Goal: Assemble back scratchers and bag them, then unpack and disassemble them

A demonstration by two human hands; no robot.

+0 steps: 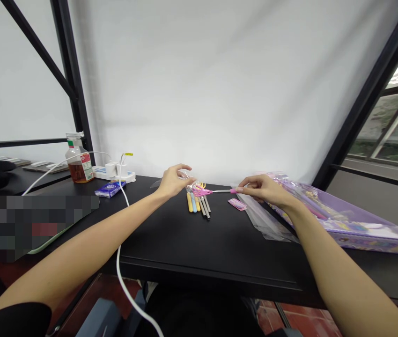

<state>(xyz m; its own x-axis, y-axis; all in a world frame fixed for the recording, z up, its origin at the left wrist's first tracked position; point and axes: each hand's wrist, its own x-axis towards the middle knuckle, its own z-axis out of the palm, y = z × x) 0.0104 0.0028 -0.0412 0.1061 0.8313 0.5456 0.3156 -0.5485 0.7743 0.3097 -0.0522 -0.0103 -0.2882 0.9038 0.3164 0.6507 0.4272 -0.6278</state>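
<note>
- Over by the pale wall (202,93), a bottle (77,171) of amber liquid
- Just beside it, a white power strip (128,177) with plugs (111,168) in it
- In front of that, a blue pack (110,188) lying flat
- A white cable (119,262) hanging over the front edge of the desk (171,238)
- Away to our right, a window (395,119) beyond a slanting black post (362,93)
- Red tiles (271,318) underfoot

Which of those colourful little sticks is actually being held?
The pink-ended stick, its end pinched in the right hand. The yellow handles and blue handle lie on the black table instead.
</note>
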